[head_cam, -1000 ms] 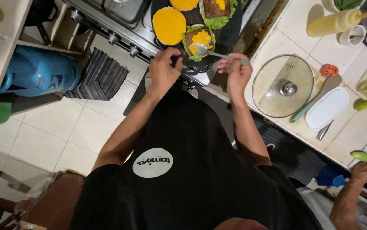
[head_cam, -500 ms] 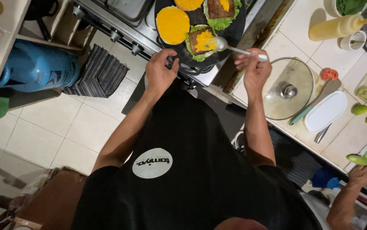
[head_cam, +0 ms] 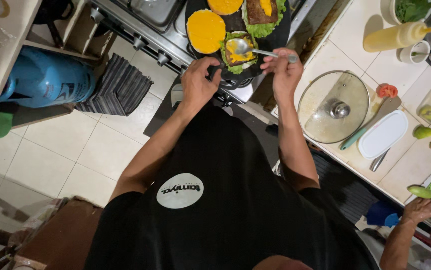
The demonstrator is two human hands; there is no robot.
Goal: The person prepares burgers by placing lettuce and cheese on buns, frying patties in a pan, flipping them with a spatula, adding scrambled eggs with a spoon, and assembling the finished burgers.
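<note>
My left hand (head_cam: 198, 83) grips the handle of a black pan (head_cam: 277, 39) that sits on the steel stove (head_cam: 140, 25). A metal spoon (head_cam: 255, 50) is held in my right hand (head_cam: 284, 71), its bowl resting on a lettuce-lined burger (head_cam: 237, 54) topped with yellow cheese. In the pan lie a round yellow bun half (head_cam: 205, 30), another at the top edge (head_cam: 224, 5), and a meat patty on lettuce (head_cam: 260, 14).
A tiled counter (head_cam: 345, 35) at right carries a glass lid (head_cam: 333, 106), a turquoise-handled spatula (head_cam: 368, 125), a white oval dish (head_cam: 382, 134), a tomato piece (head_cam: 387, 90) and a yellow squeeze bottle (head_cam: 394, 36). Another person's hand (head_cam: 418, 209) is at lower right. A blue gas cylinder (head_cam: 45, 80) lies left.
My right hand has drawn closer to the pan and brought the spoon's bowl onto the cheese-topped burger. My left hand stays on the pan handle.
</note>
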